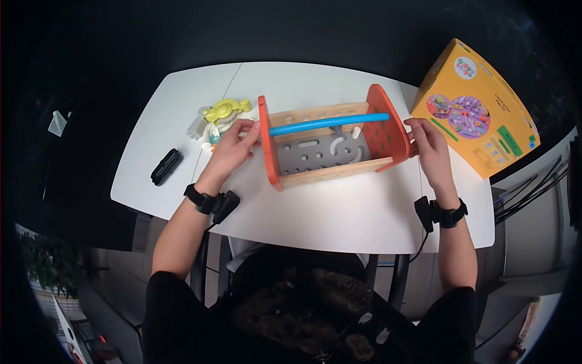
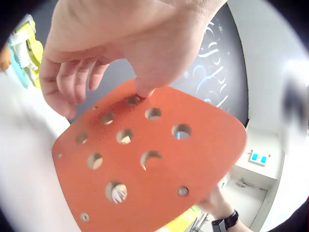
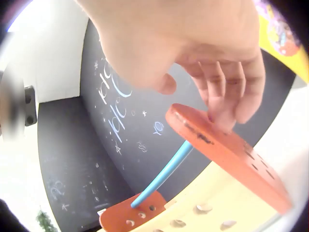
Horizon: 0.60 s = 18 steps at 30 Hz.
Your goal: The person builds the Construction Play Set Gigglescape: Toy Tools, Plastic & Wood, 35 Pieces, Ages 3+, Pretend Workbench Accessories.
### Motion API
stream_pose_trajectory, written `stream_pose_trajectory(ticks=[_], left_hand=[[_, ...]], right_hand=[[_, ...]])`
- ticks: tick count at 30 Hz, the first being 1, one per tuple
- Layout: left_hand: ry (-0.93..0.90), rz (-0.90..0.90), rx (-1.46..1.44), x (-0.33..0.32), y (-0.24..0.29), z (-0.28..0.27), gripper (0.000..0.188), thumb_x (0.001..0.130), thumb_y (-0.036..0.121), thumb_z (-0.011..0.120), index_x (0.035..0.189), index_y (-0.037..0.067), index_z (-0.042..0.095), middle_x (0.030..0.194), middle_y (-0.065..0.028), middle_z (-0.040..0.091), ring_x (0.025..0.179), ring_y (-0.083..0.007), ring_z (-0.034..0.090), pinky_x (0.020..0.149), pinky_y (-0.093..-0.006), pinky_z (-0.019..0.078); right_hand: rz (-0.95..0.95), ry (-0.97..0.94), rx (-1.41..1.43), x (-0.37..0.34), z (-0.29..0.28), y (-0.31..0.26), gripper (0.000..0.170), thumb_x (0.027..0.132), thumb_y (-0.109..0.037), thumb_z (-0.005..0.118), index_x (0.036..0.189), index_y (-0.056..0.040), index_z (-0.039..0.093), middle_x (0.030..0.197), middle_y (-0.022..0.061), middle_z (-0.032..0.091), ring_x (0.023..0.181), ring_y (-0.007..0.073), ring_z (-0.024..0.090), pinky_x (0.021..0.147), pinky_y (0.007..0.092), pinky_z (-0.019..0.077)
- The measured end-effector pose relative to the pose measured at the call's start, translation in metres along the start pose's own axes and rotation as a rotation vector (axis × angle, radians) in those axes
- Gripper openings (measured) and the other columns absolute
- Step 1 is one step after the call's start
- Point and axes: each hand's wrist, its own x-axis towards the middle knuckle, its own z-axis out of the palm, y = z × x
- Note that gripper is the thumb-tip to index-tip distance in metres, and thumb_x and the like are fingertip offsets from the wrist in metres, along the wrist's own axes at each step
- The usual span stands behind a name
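A wooden toy toolbox [image 1: 332, 171] has red end panels, pale slatted sides, a grey floor with holes and a blue bar handle [image 1: 327, 124]. It stands upright on the white table. My left hand [image 1: 231, 147] is at the left red panel [image 2: 166, 140], its thumb tip touching the outer face by a hole while the other fingers hang loosely bent beside it. At the opposite end, fingertips of my right hand [image 1: 431, 151] touch the outside of the right red panel [image 3: 227, 152]; the thumb is apart from it. Small white and grey pieces [image 1: 337, 144] lie inside the box.
Lime-green and clear plastic pieces [image 1: 225, 110] lie in a pile left of the toolbox. Nearer me is a black case [image 1: 166, 167]. A yellow play-set box [image 1: 479, 109] stands at the table's right edge. Black cables [image 1: 536, 189] hang beyond it.
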Motion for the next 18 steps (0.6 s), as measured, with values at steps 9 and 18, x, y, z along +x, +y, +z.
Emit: stream_pose_trajectory(ticks=[9,18], left_hand=[[-0.209,-0.255,-0.062,-0.002,0.028,0.019,0.087,0.101,0.073,0.023,0.125,-0.001,0.062,0.105,-0.0135,0.069,0.089,-0.0217,0.070,0.075,-0.0309,0.0575],[-0.083,-0.061,-0.338,0.004,0.065,0.021,0.066,0.105,0.063,0.030,0.134,0.009,0.056,0.115,-0.0058,0.058,0.111,-0.0151,0.055,0.102,-0.0381,0.0426]], right_hand=[[0.355,-0.258,0.246,0.016,0.029,0.013,0.068,0.105,-0.055,0.027,0.158,-0.0125,0.030,0.136,0.0214,0.058,0.111,0.0250,0.067,0.063,0.0280,0.0585],[0.290,-0.095,0.602,0.014,0.024,-0.003,0.073,0.103,-0.061,0.035,0.155,-0.0099,0.035,0.146,0.0194,0.048,0.132,0.0260,0.052,0.103,0.0404,0.0490]])
